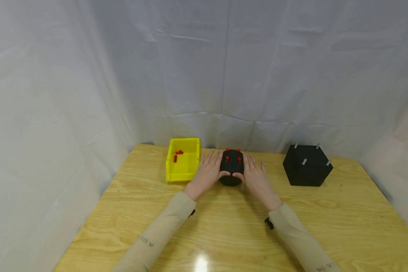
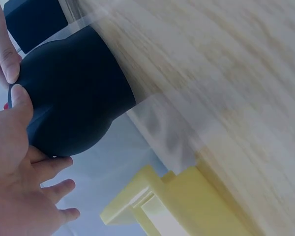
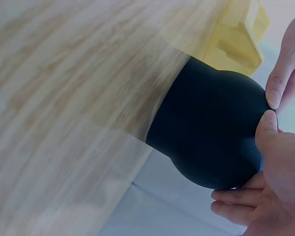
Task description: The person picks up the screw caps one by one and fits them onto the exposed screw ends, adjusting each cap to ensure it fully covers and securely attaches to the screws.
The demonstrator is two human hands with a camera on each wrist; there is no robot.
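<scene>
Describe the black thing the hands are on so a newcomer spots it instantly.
On the wooden table, near the far edge, it sits right of the yellow bin. The rounded black block is cupped by the left hand and right hand. Unlike the angular black cube with grey pins, it carries red pegs.

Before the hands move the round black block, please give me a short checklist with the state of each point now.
1. Left hand on the round black block: ok, thumb and fingers lie against its side.
2. Right hand on the block: ok, it holds the other side.
3. Red caps on the block's top: ok, four show.
4. Block resting on the table: ok.
5. Gap to the yellow bin: ok, but narrow.
6. Black cube out of the way: ok, it stands apart on the right.
</scene>
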